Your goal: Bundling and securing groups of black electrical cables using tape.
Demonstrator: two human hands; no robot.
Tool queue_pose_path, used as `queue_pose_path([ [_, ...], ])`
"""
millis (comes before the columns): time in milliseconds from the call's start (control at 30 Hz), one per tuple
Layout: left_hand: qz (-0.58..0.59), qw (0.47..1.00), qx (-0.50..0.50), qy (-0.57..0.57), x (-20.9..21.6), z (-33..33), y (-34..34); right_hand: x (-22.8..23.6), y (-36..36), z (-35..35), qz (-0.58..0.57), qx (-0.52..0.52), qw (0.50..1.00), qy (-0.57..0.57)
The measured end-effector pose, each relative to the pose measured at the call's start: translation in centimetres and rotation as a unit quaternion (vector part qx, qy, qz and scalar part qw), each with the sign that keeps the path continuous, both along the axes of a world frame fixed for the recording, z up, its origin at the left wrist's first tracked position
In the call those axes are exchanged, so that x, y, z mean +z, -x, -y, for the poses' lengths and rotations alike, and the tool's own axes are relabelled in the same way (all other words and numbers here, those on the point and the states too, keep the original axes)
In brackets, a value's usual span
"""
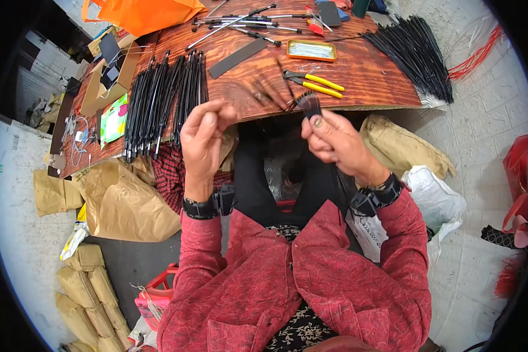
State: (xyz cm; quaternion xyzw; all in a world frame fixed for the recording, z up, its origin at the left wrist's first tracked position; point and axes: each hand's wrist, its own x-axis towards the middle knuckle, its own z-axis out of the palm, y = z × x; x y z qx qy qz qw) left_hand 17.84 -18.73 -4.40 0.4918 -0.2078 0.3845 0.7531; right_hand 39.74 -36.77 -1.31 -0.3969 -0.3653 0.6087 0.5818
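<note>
My right hand (337, 138) is closed around a fanned bundle of short, thin black strips (309, 104), held just off the table's front edge. To its left, my left hand (205, 141) is raised with curled fingers, thumb near the index finger. Its fingertips are partly smeared, and I cannot make out anything between them. Between the two hands, several thin dark pieces (267, 94) over the table edge are blurred. Nearest beyond the right hand lie yellow-handled cutting pliers (314, 83).
Black rods (164, 100) lie bundled at the table's left, and black strips (410, 56) spread at its right. An orange tin (311, 51) of thin silver pieces, a dark flat bar (236, 58) and an orange bag (144, 16) are farther back. Brown sacks (126, 202) stand below.
</note>
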Motion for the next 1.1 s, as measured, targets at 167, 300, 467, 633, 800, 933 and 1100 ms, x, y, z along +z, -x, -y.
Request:
queue_pose_path([
  [167,-0.314,0.883,0.327,-0.122,-0.9,1.4,-4.2,0.8,0.2,-1.9,-0.039,0.007,0.999,0.003],
  [300,-0.377,0.876,0.251,-0.168,-2.0,1.8,-6.3,1.8,1.0,-2.7,-0.077,0.044,0.996,-0.014],
  [467,-0.456,0.889,0.044,-0.026,-4.7,1.4,-7.9,2.8,1.0,-2.6,-0.087,0.098,0.990,-0.050],
  [633,-0.482,0.779,0.221,-0.333,-3.2,-5.1,-10.7,1.0,1.4,-3.5,0.020,0.044,0.987,-0.152],
  [800,-0.274,0.816,0.308,-0.405,-4.5,-9.0,-13.4,-7.4,1.6,-6.3,0.089,-0.047,0.985,-0.140],
  [933,-0.283,0.764,0.291,-0.501,-7.8,-9.6,-12.0,-12.0,2.4,-4.7,0.227,-0.029,0.964,-0.138],
  [1100,-0.312,0.706,0.276,-0.572,-7.7,-9.0,-11.7,-10.6,-1.7,-4.0,0.498,0.003,0.841,-0.213],
])
